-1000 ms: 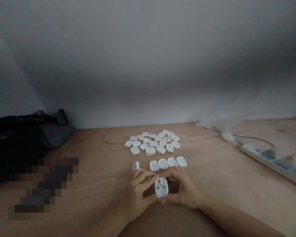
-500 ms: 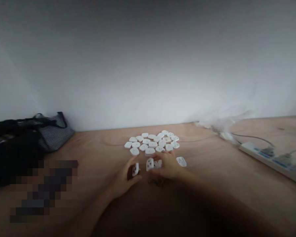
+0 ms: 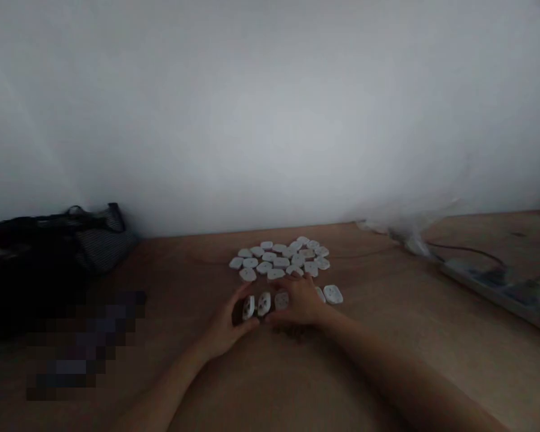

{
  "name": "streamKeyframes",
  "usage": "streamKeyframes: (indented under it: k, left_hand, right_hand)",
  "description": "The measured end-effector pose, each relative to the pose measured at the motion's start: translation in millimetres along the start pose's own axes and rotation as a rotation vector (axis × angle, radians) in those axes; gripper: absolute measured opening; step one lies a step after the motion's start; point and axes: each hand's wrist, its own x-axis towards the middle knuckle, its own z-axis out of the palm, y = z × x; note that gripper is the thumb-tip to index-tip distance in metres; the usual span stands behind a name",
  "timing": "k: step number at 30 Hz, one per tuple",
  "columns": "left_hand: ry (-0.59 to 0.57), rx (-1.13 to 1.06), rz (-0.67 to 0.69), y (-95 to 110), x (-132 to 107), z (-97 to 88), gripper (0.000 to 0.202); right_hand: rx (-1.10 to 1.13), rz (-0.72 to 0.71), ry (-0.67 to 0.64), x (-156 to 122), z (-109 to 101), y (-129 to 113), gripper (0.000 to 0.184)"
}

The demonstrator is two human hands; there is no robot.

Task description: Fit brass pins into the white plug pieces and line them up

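A small white rounded plastic piece (image 3: 248,308) with dark openings stands on edge between the thumb and fingers of my left hand (image 3: 222,324), which is closed around it. Close to its right, a second white piece with dark holes (image 3: 264,303) is tilted up at the thumb tip of my right hand (image 3: 299,302). The right fingers curl over from above; their exact contact is partly hidden. A third white piece (image 3: 281,300) shows under the right palm. Just right of that hand lies another white piece (image 3: 333,294).
A cluster of similar white pieces (image 3: 281,262) lies behind my hands on the wooden table (image 3: 270,378). A black bag (image 3: 36,270) and a blurred-out dark object (image 3: 90,342) are at left. A power strip (image 3: 490,294) and clear plastic wrap (image 3: 414,234) are at right.
My right hand has shifted slightly left, bringing its white piece nearer the one in my left hand. Another piece now shows beside the right wrist. The picture is darker.
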Motion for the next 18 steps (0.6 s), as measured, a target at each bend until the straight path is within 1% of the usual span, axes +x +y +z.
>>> streamKeyframes:
  k: [1,3,5,6,7,8,9,10,11,14,16,18]
  left_hand:
    - [0.041,0.043,0.016,2.3,-0.1,-0.8,0.069]
    - [0.168,0.161,0.068,9.1,-0.4,-2.2,0.066]
    - [0.277,0.263,0.158,17.5,-1.6,-1.2,0.049]
    - [0.292,0.289,0.217,21.6,-2.8,0.8,0.036]
    - [0.274,0.302,0.276,25.4,-4.5,3.9,0.022]
    - [0.222,0.304,0.334,28.7,-6.6,8.1,0.013]
    - [0.154,0.298,0.373,31.5,-8.9,12.9,0.010]
    - [0.093,0.291,0.395,33.9,-11.2,18.0,0.013]
    - [0.051,0.281,0.398,36.1,-13.3,22.7,0.016]
    - [0.001,0.270,0.337,41.9,-16.7,31.6,0.021]
    - [-0.030,0.275,0.291,45.5,-16.6,32.8,0.027]
    - [-0.057,0.270,0.274,48.2,-15.7,31.9,0.027]
  right_hand:
    - [-0.015,-0.008,-0.006,-1.0,-2.5,3.4,0.070]
    - [-0.044,-0.028,-0.026,-3.0,-6.9,9.4,0.065]
    - [-0.064,-0.050,-0.053,-4.1,-9.2,13.2,0.056]
    - [-0.071,-0.057,-0.063,-4.2,-9.6,14.1,0.052]
    - [-0.076,-0.060,-0.067,-4.2,-9.9,14.6,0.050]
    - [-0.081,-0.060,-0.066,-4.1,-10.1,14.8,0.049]
    - [-0.085,-0.055,-0.061,-4.2,-10.7,14.9,0.049]
    - [-0.089,-0.046,-0.051,-5.0,-11.9,14.8,0.049]
    - [-0.090,-0.034,-0.037,-6.8,-13.7,14.8,0.049]
    - [-0.055,-0.017,0.011,-20.4,-22.4,13.6,0.050]
    - [-0.007,-0.049,0.008,-36.1,-28.7,11.3,0.050]
    - [0.009,-0.073,0.002,-53.3,-33.1,8.1,0.050]
